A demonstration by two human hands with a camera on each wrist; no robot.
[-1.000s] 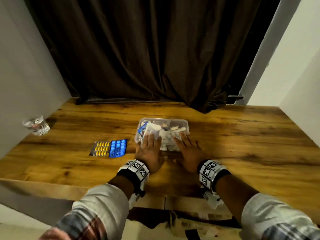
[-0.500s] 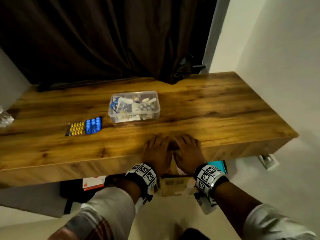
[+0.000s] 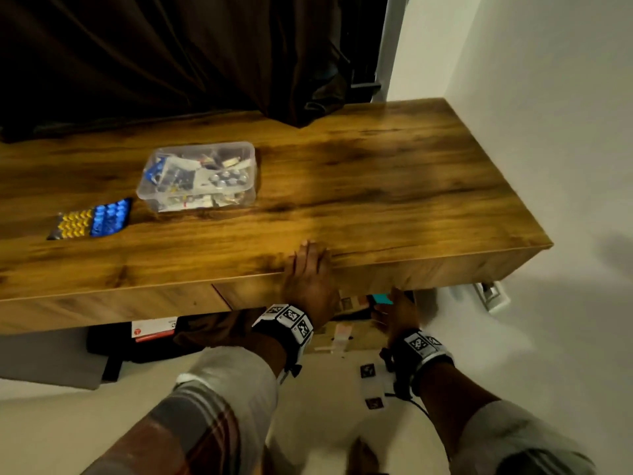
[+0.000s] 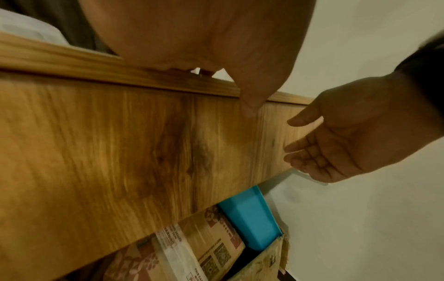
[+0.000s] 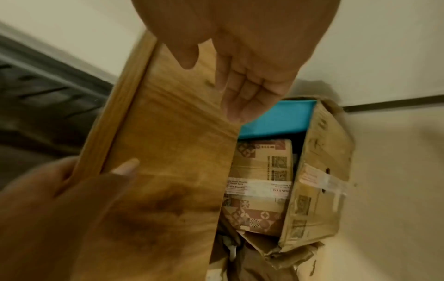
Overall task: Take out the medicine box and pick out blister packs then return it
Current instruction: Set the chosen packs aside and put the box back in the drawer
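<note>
The clear plastic medicine box [image 3: 198, 176], lidless and full of packets, stands on the wooden desk [image 3: 394, 186]. Left of it lie a yellow and a blue blister pack [image 3: 90, 219]. My left hand [image 3: 308, 255] rests on the desk's front edge, fingers flat on top and thumb [image 5: 125, 167] on the front panel [image 4: 120, 152]. My right hand [image 3: 394, 299] hangs lower, by the bottom edge of that panel. In the left wrist view the right hand [image 4: 312, 152] has loose, nearly straight fingers and holds nothing. Both hands are well clear of the box.
Under the desk sits a torn cardboard carton [image 5: 317, 171] with a patterned box [image 5: 261, 171] and a turquoise item [image 5: 283, 117] inside. A dark bag [image 3: 137, 341] lies on the floor to the left. A white wall [image 3: 548, 132] closes the right side; a dark curtain [image 3: 171, 46] hangs behind.
Both hands have left the medicine box and drawn back to the desk's front edge. The right hand has since dropped below the edge. The head view has pulled back and swung right.
</note>
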